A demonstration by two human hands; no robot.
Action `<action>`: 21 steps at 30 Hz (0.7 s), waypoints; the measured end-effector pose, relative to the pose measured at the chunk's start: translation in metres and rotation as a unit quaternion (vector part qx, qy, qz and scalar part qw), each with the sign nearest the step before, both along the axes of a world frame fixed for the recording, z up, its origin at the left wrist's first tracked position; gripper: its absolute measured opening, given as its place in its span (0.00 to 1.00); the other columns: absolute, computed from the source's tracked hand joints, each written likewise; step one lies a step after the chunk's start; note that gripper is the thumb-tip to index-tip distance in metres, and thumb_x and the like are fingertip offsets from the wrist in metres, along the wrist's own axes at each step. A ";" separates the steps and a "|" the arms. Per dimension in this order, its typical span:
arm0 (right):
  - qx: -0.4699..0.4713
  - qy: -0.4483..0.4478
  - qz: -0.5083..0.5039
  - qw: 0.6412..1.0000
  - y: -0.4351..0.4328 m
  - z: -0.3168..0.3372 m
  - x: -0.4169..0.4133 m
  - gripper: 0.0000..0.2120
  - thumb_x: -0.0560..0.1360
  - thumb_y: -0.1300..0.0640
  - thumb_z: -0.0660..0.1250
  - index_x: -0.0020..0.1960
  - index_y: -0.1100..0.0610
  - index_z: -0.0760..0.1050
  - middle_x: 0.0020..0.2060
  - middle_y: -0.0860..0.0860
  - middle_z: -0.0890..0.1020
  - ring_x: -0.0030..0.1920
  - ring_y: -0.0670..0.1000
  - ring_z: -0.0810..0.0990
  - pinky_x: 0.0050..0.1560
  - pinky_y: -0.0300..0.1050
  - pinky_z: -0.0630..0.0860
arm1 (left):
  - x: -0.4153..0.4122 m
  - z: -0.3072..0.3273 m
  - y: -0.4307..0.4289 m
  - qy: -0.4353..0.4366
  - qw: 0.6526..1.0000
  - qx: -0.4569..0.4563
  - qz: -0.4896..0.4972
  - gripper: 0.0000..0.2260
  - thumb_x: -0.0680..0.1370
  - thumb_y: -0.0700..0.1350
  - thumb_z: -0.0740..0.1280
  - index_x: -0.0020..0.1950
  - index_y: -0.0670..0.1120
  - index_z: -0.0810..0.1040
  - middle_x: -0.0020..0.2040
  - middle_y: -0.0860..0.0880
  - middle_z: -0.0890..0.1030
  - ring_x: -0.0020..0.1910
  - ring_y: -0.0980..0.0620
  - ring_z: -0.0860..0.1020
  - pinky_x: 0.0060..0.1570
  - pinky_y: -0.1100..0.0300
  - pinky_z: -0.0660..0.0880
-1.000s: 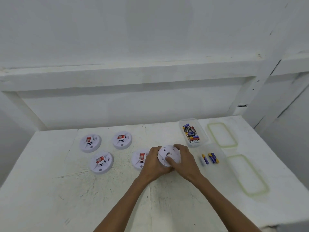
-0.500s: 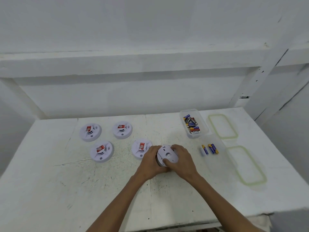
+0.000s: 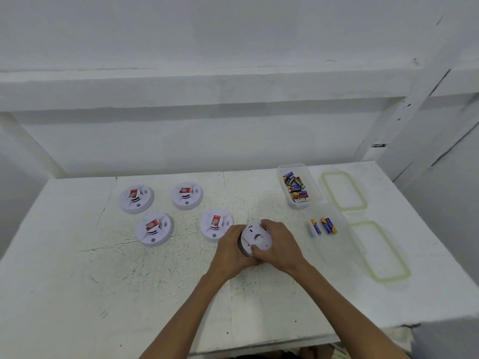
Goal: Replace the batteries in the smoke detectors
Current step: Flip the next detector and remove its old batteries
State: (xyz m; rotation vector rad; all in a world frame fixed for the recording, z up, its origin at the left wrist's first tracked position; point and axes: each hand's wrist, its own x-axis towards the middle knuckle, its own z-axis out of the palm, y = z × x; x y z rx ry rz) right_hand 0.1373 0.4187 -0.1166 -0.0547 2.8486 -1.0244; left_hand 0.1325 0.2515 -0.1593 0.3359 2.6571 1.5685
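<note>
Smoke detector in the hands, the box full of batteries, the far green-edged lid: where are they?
Held smoke detector (image 3: 256, 238), head view, its white back face.
Battery box (image 3: 311, 182), head view, its clear right side.
Far lid (image 3: 343, 190), head view, its middle.

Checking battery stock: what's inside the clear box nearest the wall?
A loose heap of batteries with dark, blue and red wrappers lies in the clear box. Any underneath are covered, so no count.

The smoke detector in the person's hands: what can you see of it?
The smoke detector is a white round disc, plastic by its look, tilted so its back faces the camera, with a small dark opening near the middle. The left hand grips its left edge, the right hand its right edge. It is over the table.
</note>
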 end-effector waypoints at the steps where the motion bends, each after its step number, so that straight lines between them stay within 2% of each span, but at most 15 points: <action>1: 0.006 -0.001 0.008 1.000 0.000 0.000 -0.001 0.44 0.61 0.31 0.61 0.69 0.58 0.70 0.62 0.53 0.77 0.62 0.53 0.74 0.59 0.37 0.65 | 0.000 -0.002 0.000 0.000 1.000 0.004 0.003 0.31 0.60 0.55 0.83 0.60 0.57 0.75 0.53 0.62 0.80 0.53 0.63 0.78 0.51 0.71 0.74; 4: 0.017 -0.010 0.024 1.000 0.005 0.001 -0.004 0.46 0.59 0.30 0.59 0.69 0.57 0.69 0.62 0.52 0.76 0.62 0.52 0.73 0.59 0.40 0.68 | 0.001 -0.003 0.005 -0.010 1.000 0.014 0.004 0.30 0.60 0.56 0.80 0.60 0.58 0.74 0.54 0.60 0.79 0.53 0.62 0.78 0.51 0.70 0.74; 6: 0.034 -0.007 0.030 0.999 0.006 0.005 -0.002 0.42 0.61 0.32 0.63 0.67 0.57 0.69 0.63 0.52 0.73 0.62 0.52 0.70 0.56 0.40 0.70 | 0.006 -0.005 0.011 -0.030 0.999 0.010 0.006 0.31 0.62 0.57 0.77 0.63 0.55 0.74 0.57 0.58 0.78 0.56 0.61 0.77 0.55 0.64 0.76; 8: 0.090 0.014 0.037 0.995 0.005 0.009 -0.002 0.39 0.63 0.35 0.68 0.67 0.57 0.69 0.63 0.53 0.68 0.63 0.53 0.66 0.54 0.43 0.73 | 0.010 -0.010 0.018 -0.042 0.999 0.005 0.013 0.39 0.64 0.58 0.78 0.72 0.50 0.69 0.66 0.53 0.75 0.64 0.60 0.73 0.65 0.59 0.74; 9: 0.122 0.020 0.040 0.992 0.004 0.011 -0.003 0.38 0.64 0.35 0.68 0.67 0.57 0.69 0.62 0.54 0.67 0.63 0.54 0.64 0.54 0.45 0.74 | 0.011 -0.012 0.020 -0.047 0.999 0.009 0.018 0.45 0.65 0.58 0.80 0.76 0.49 0.64 0.73 0.52 0.70 0.70 0.58 0.70 0.71 0.59 0.69; 11: 0.159 0.009 0.051 0.986 0.003 0.014 -0.005 0.38 0.66 0.36 0.70 0.68 0.56 0.69 0.61 0.54 0.69 0.62 0.54 0.65 0.55 0.48 0.75 | 0.012 -0.011 0.025 -0.051 0.998 0.018 0.022 0.50 0.66 0.57 0.82 0.79 0.50 0.56 0.78 0.54 0.63 0.75 0.58 0.63 0.75 0.61 0.62; 13: 0.157 -0.012 0.056 0.986 0.004 0.016 -0.008 0.37 0.68 0.37 0.72 0.69 0.55 0.68 0.61 0.52 0.71 0.62 0.53 0.66 0.56 0.49 0.74 | 0.010 -0.009 0.026 -0.058 0.998 0.026 0.025 0.50 0.68 0.53 0.82 0.80 0.48 0.54 0.75 0.60 0.63 0.73 0.64 0.64 0.72 0.68 0.64; 14: 0.150 -0.017 0.056 0.987 0.005 0.017 -0.009 0.36 0.68 0.38 0.72 0.69 0.54 0.68 0.61 0.51 0.71 0.62 0.53 0.66 0.56 0.49 0.74 | 0.010 -0.006 0.025 -0.059 0.997 0.035 0.028 0.51 0.67 0.52 0.82 0.81 0.46 0.54 0.73 0.65 0.63 0.70 0.70 0.65 0.67 0.74 0.65; 15: 0.145 -0.020 0.057 0.988 0.006 0.017 -0.009 0.35 0.68 0.38 0.72 0.69 0.53 0.68 0.61 0.51 0.71 0.62 0.52 0.67 0.55 0.49 0.73 | 0.009 -0.005 0.023 -0.060 0.997 0.039 0.029 0.52 0.66 0.53 0.82 0.81 0.47 0.54 0.71 0.67 0.64 0.67 0.73 0.66 0.63 0.78 0.65; 16: 0.143 -0.022 0.059 0.988 0.007 0.018 -0.009 0.35 0.67 0.37 0.72 0.68 0.53 0.68 0.61 0.50 0.71 0.61 0.52 0.67 0.54 0.49 0.72 | 0.009 -0.003 0.021 -0.060 0.997 0.041 0.027 0.53 0.64 0.55 0.81 0.80 0.49 0.54 0.70 0.66 0.66 0.66 0.73 0.68 0.62 0.78 0.65; 19: 0.150 -0.014 0.064 0.987 0.007 0.016 -0.007 0.37 0.63 0.33 0.67 0.64 0.54 0.70 0.57 0.49 0.72 0.58 0.52 0.69 0.52 0.49 0.70 | 0.005 -0.002 0.018 -0.061 0.997 0.034 0.013 0.54 0.62 0.53 0.83 0.78 0.54 0.52 0.73 0.55 0.71 0.70 0.59 0.70 0.68 0.63 0.69; 21: 0.160 0.001 0.068 0.985 0.005 0.013 -0.008 0.40 0.58 0.30 0.59 0.61 0.55 0.70 0.55 0.50 0.72 0.55 0.52 0.69 0.52 0.50 0.70 | 0.004 -0.003 0.017 -0.057 0.998 0.030 0.008 0.53 0.62 0.52 0.84 0.77 0.55 0.53 0.73 0.52 0.70 0.71 0.55 0.70 0.69 0.60 0.68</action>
